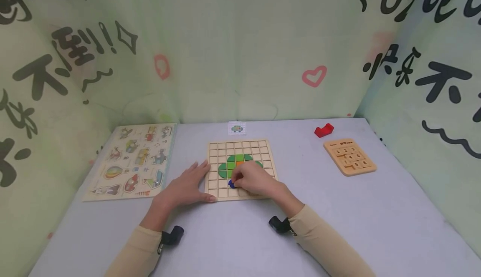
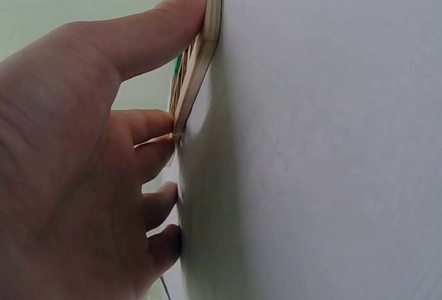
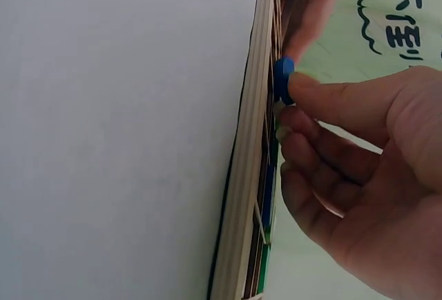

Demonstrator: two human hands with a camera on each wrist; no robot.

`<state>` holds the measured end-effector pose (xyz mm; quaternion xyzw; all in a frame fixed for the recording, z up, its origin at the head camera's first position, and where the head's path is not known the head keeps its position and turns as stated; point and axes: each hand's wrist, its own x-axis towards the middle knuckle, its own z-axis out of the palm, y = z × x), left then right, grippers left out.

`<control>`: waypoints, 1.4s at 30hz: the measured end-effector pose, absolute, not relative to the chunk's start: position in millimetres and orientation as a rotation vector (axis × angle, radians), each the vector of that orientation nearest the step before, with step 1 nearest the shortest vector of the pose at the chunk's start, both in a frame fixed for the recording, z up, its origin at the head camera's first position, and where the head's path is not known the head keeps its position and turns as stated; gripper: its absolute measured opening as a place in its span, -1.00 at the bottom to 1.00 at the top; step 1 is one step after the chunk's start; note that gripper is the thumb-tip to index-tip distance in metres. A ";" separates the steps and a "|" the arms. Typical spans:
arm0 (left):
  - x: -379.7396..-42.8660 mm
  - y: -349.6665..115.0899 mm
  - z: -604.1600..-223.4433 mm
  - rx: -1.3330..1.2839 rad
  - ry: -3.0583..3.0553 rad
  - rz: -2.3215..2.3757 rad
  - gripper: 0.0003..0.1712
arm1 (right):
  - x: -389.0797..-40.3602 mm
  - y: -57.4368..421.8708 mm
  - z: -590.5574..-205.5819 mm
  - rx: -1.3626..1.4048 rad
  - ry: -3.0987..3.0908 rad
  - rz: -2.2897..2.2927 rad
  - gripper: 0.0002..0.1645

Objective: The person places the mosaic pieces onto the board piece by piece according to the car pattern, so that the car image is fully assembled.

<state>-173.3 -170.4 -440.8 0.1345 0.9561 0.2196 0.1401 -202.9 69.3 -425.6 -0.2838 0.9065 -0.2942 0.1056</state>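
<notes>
A wooden grid board [image 1: 218,149] lies on the table, with green tiles [image 1: 230,166] and an orange tile [image 1: 239,164] set in its middle squares. My right hand [image 1: 253,178] is over the board's lower half and pinches a small blue piece [image 3: 284,79] between thumb and fingers, right at the grid. My left hand [image 1: 188,185] rests along the board's left edge, its fingers spread and fairly straight. In the left wrist view its thumb [image 2: 162,34] lies on the board's near edge and the fingertips touch the side. Part of the tile pattern is hidden under my right hand.
A picture puzzle board [image 1: 127,160] lies at the left. Behind the grid stands a small picture card [image 1: 237,128]. At the right are a red piece [image 1: 324,130] and a wooden number board [image 1: 350,157]. Curtains with writing [image 1: 240,51] surround the white table [image 1: 240,235].
</notes>
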 end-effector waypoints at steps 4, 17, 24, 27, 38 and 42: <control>-172.8 -170.9 -440.0 0.393 2.766 0.637 0.30 | -201.4 65.9 -426.1 -0.838 2.715 -0.854 -0.82; -173.3 -170.9 -441.7 0.386 2.771 0.626 0.29 | -198.8 62.9 -425.2 -0.929 2.714 -0.781 -0.89; -173.6 -169.3 -441.5 0.388 2.768 0.640 0.28 | -197.2 61.4 -425.5 -0.902 2.777 -0.713 -0.80; -174.2 -169.1 -442.0 0.386 2.771 0.631 0.28 | -196.1 61.1 -425.5 -0.856 2.785 -0.724 -0.83; -174.9 -169.4 -443.2 0.378 2.766 0.633 0.28 | -196.5 65.1 -424.7 -0.784 2.719 -0.813 -0.89; -174.3 -171.2 -443.5 0.387 2.764 0.619 0.29 | -198.7 74.7 -421.8 -0.730 2.666 -0.921 -0.91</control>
